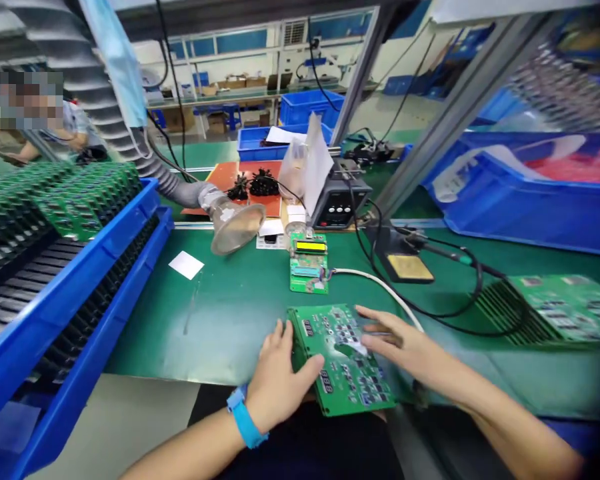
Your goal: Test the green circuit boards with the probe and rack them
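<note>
Green table [220, 340], busy one!
Paper slip [186, 265] left, yellow-screened circuit board [306, 259] in the middle, soldering stand [409, 267] right of it, board stack [555, 310] farther right!

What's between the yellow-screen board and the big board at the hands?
Head view: just a narrow bare strip of table between screen board and big board. The white cable runs off to the right.

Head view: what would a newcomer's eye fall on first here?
Probably the large green circuit board at the bench's near edge, with the left hand at its left side and the right hand at its right. Just beyond it, a bright yellow display stands out on a smaller board. At far left, a blue tray holds rows of green boards.
</note>
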The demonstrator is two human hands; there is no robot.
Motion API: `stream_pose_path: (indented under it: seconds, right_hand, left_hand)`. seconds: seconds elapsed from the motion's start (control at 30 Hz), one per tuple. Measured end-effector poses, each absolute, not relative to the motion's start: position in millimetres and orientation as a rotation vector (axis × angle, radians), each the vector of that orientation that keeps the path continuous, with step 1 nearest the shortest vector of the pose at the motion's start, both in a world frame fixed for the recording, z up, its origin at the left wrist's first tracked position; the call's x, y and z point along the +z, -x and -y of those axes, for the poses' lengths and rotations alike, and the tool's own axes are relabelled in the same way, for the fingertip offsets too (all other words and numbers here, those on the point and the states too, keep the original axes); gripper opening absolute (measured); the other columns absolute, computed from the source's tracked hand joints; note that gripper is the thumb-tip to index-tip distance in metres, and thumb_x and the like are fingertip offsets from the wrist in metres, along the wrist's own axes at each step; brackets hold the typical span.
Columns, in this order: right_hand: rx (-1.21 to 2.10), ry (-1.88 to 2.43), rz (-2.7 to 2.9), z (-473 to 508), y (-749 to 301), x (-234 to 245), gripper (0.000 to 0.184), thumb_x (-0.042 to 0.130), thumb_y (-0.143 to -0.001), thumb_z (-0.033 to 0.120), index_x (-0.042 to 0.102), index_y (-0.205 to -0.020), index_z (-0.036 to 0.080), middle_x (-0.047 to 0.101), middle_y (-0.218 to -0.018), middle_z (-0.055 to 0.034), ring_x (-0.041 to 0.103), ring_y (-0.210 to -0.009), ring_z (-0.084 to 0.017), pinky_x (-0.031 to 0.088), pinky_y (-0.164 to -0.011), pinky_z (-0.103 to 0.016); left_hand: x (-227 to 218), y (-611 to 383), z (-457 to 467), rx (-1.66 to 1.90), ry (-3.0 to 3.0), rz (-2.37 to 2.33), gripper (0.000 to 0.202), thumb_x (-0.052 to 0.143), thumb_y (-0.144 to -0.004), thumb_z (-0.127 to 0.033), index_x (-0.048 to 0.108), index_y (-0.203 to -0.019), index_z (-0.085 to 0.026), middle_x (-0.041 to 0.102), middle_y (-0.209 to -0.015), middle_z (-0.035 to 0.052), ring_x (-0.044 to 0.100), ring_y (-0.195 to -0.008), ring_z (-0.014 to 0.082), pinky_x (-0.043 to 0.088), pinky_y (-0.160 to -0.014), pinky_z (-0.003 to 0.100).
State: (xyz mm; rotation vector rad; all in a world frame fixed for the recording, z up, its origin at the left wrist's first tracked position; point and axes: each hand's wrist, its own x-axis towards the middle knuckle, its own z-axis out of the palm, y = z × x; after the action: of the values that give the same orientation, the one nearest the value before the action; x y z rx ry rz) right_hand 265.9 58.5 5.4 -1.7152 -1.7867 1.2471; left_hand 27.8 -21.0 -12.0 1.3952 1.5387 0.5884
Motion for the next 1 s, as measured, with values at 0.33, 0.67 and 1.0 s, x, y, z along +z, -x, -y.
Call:
stream_pose_path:
  seconds: [0.33,0.67,1.0]
  right_hand:
    - [1.112,1.912,1.611,-13,-326,-43,0.046,0.069,-0.059,0.064,0.060,-0.073,0.021,0.059,-0.056,-0.0010,0.054,-0.046,-0.017,0.047,-0.044,-0.030]
    - [1.188,1.308,1.240,-60,-252,19,0.045,0.075,-0.066,0.052,0.052,-0.088,0.021,0.066,-0.086,-0.0043,0.058,-0.057,-0.012,0.053,-0.053,-0.028]
    - [1.096,1.245,1.295,-65,-227,-9,0.034,0.068,-0.077,0.044,0.050,-0.097,0.022,0.065,-0.091,-0.0059,0.065,-0.085,-0.019,0.055,-0.075,-0.033]
  left_hand:
    - [-24,-34,20,0.709,-1.383,-1.346,0.072,0.031,-0.099,-0.050,0.000,-0.152,-0.015,0.003,-0.159,0.0054,0.003,-0.146,0.0210,0.008,-0.119,0.038]
    - [-22,-40,13,0.742,-1.428,-1.448,0.068,0.032,-0.100,-0.045,-0.006,-0.152,-0.022,-0.004,-0.159,0.0079,-0.001,-0.145,0.0279,0.013,-0.117,0.051]
    - [11,-47,3,0.581,-2.289,-1.077,0.038,0.064,-0.083,-0.029,0.060,-0.120,-0.020,0.042,-0.146,0.0099,0.020,-0.143,0.0321,0.006,-0.115,0.057]
